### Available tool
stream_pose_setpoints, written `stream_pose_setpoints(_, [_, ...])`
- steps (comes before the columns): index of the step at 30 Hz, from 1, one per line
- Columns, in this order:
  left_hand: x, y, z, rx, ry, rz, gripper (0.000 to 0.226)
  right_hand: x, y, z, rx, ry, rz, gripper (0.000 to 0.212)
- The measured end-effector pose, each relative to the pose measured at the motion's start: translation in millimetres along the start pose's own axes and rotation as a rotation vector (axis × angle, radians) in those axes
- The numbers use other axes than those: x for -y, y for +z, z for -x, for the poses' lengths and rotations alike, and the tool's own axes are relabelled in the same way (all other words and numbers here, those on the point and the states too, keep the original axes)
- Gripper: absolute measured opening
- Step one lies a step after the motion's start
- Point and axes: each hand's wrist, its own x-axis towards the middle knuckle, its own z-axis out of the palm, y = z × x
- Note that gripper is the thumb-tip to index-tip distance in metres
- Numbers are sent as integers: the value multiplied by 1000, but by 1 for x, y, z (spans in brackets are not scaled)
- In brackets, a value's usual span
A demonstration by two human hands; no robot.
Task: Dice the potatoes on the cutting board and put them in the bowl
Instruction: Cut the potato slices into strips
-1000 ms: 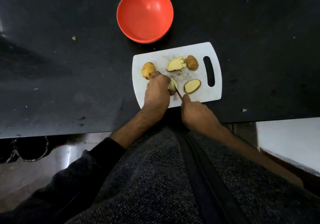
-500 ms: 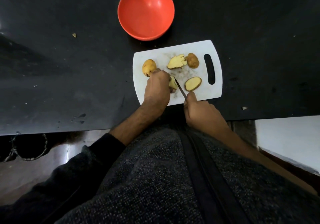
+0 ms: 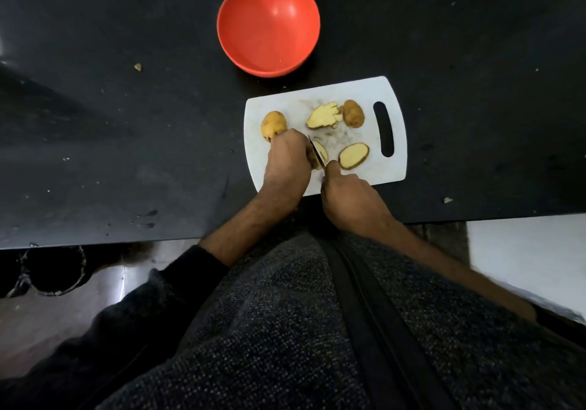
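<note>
- My left hand (image 3: 287, 160) clamps down on the potato piece (image 3: 320, 156) near the front-middle of the cutting board (image 3: 393, 168), fingers curled over it, knuckles facing the blade.
- Right hand (image 3: 348, 197) wrapped tight round the knife (image 3: 317, 154) handle, index finger laid along the spine. Blade runs diagonally, tip pointing away from me & a touch left.
- Key bit: the piece sits just right of my left fingertips w/ the blade right beside them, so I reckon the next cut must track along the blade line, w/ my fingers kept tucked back.
- Piece's long axis looks roughly parallel to the blade, but my hand hides most of it, so can't be sure.
- Elsewhere on the board: whole potato (image 3: 273, 124) far left, sliced fan (image 3: 323, 116) & another potato (image 3: 353, 113) at the back, flat half (image 3: 353, 155) on the right.
- Red bowl (image 3: 268, 26) sits beyond the board, nothing visible in it yet, so by my guess we're early on.
</note>
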Motion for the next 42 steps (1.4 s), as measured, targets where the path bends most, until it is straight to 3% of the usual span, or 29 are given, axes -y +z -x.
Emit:
stream_pose_setpoints(9, [1,0,0,-7,10,14,16,-4,0,-4,3,-7,26,21])
stream_pose_setpoints(15, [4,4,0,-39,16,-7,11,-2,2,-12,55,11,-21,11])
stream_pose_setpoints(21, [1,3,6,-57,16,-26,18,-7,1,1,106,12,73,33])
stream_pose_setpoints(25, [7,8,5,-57,19,-12,28,-14,1,16,201,62,41,12])
stream_pose_setpoints(28, [11,12,3,-74,24,12,28,-17,1,22,240,94,29,11])
stream_pose_setpoints(38, [9,7,12,-102,60,8,24,-19,-9,37,184,63,106,17])
stream_pose_setpoints(42, [4,0,20,-163,126,-15,29,-16,-28,40,55,29,45,15])
